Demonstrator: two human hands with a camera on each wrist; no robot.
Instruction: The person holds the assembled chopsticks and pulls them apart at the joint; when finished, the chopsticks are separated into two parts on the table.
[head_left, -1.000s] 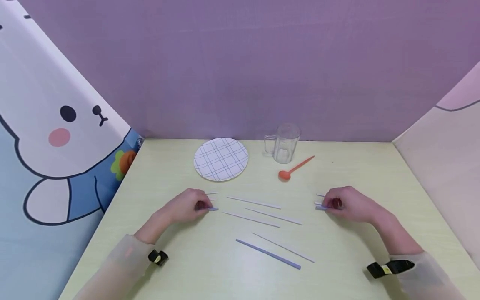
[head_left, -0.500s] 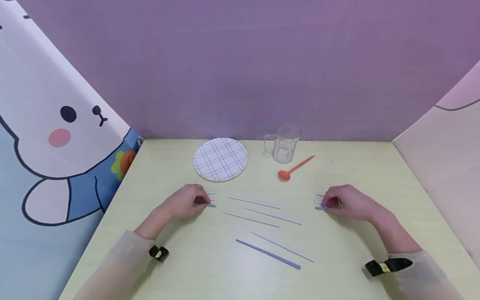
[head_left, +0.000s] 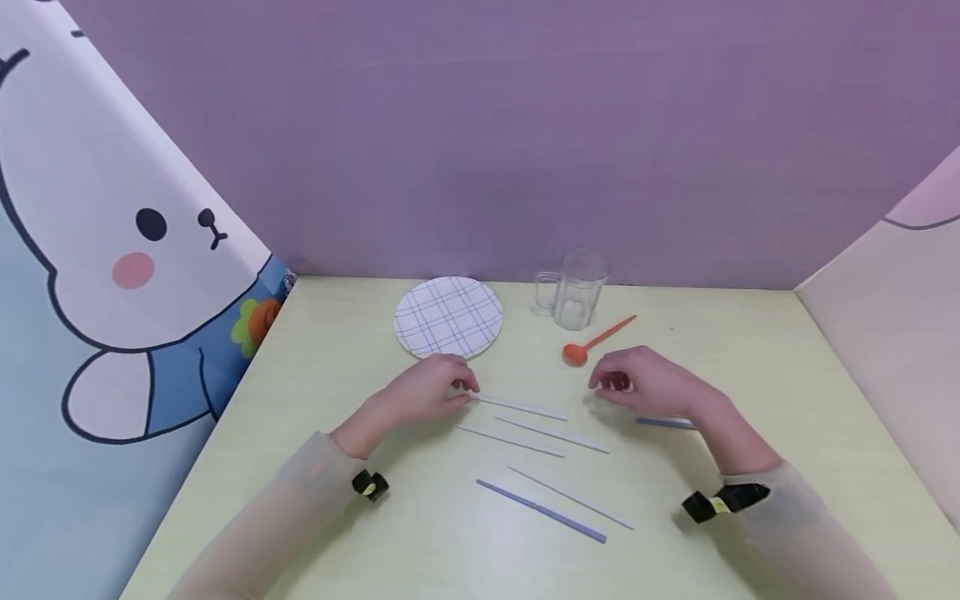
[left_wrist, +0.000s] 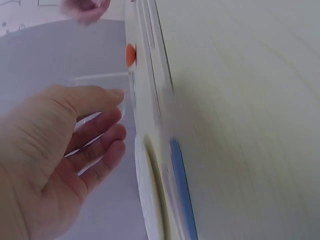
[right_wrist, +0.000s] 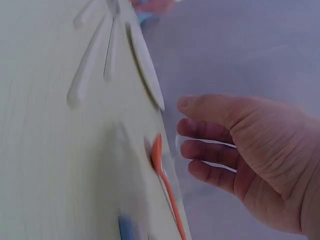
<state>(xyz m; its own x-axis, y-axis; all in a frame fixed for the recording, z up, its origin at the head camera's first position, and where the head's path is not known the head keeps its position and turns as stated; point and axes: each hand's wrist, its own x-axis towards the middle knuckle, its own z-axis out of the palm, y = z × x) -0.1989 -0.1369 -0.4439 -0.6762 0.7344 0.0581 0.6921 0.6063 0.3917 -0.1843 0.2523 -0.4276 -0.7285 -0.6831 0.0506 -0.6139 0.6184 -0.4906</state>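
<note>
In the head view my left hand (head_left: 431,390) hovers by the left end of a white chopstick (head_left: 525,408). The left wrist view shows its fingers (left_wrist: 102,137) loosely bent, with nothing between them and the thumb. My right hand (head_left: 648,383) is above the table near the orange spoon (head_left: 575,355), likewise holding nothing, as the right wrist view shows. More thin white chopsticks (head_left: 551,435) and a blue one (head_left: 540,510) lie slanted across the middle. Another blue chopstick (head_left: 664,423) pokes out beneath the right wrist, partly hidden.
A round plate (head_left: 447,318) with a blue grid pattern lies at the table's back, just behind my left hand. To its right stands a clear glass mug (head_left: 579,292), handle to the left. A purple wall (head_left: 525,150) rises behind the table (head_left: 360,321).
Both hands have let go of the chopsticks near the sides and moved inward, the left to the right and the right to the left. The head view has shifted slightly.
</note>
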